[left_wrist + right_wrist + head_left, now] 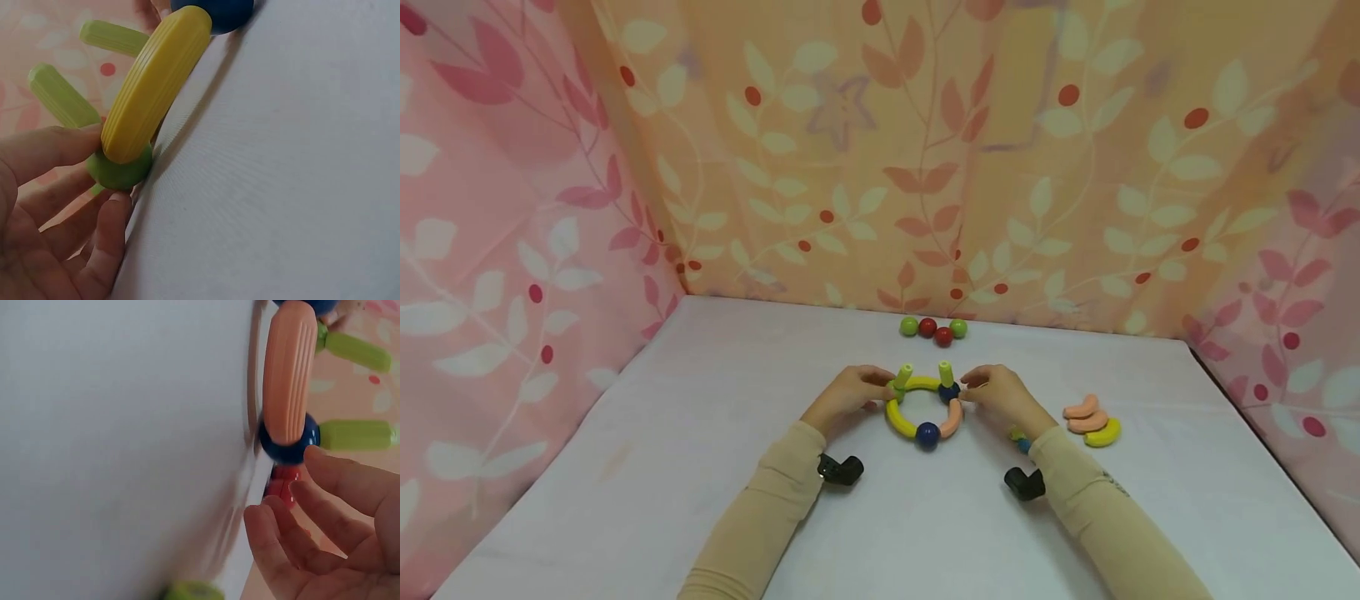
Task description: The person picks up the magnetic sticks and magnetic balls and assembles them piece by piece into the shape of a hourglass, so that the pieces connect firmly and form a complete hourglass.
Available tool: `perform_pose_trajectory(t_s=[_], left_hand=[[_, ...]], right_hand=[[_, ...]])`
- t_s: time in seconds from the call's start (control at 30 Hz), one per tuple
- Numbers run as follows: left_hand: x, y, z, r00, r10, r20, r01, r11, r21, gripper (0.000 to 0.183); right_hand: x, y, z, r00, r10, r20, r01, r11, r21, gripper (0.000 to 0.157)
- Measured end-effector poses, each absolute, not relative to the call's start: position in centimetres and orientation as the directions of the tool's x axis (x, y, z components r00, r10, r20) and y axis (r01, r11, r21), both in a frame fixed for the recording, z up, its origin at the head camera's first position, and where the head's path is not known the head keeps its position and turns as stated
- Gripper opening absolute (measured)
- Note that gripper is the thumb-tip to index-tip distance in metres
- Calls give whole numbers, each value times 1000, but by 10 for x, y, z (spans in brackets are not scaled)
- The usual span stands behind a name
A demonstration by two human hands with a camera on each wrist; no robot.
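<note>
A ring of curved rods and balls lies on the table between the two hands. Its yellow rods point(899, 422), peach rod point(953, 419) and front blue ball point(928, 435) show in the head view. Two light green rods point(945, 375) stick up from its far side, the left one leaning. My left hand point(853, 390) pinches the green ball point(119, 172) at the ring's left, thumb above and fingers below. On the right, my right hand point(331, 525) has its thumb tip at the far blue ball point(287, 447), while its other fingers stay apart from it, loosely bent.
Behind the ring sit red balls point(943, 337) and green balls point(909, 326). To the right lie loose peach curved rods point(1087, 422) and a yellow one point(1103, 434). A small green and blue piece point(1019, 439) is partly hidden by the right forearm. Patterned cloth walls bound the table.
</note>
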State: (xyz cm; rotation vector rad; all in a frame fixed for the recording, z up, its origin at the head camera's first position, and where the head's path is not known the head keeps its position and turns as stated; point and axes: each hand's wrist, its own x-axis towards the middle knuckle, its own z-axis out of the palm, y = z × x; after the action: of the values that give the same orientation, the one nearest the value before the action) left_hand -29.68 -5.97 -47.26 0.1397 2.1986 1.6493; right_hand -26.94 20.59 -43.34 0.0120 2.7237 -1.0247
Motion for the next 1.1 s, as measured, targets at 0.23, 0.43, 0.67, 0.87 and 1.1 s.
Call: perform_pose_trajectory(t_s=[0.23,0.43,0.67,0.87,1.1], left_hand=[[-298,-61,-474,-910,301,-285,-163,373,913,32],[-300,-63,-475,-889,321,-326,-176,417,892,30],[-303,-65,-472,-883,352,-312,-144,430,891,34],[-301,-64,-473,-882,343,-324,-165,420,893,33],[-301,-65,-471,-884,339,-323,-160,429,889,34]], right_hand=[[-259,243,-432,-973,-43,-225,113,765,-635,36],[-245,270,-432,-970,-69,-232,99,762,-639,35],[-239,288,-433,-951,-98,-295,114,773,-624,39],[-236,293,-436,-933,-165,-320,83,766,-637,36],[-238,295,-437,-927,-202,-317,56,759,-649,33]])
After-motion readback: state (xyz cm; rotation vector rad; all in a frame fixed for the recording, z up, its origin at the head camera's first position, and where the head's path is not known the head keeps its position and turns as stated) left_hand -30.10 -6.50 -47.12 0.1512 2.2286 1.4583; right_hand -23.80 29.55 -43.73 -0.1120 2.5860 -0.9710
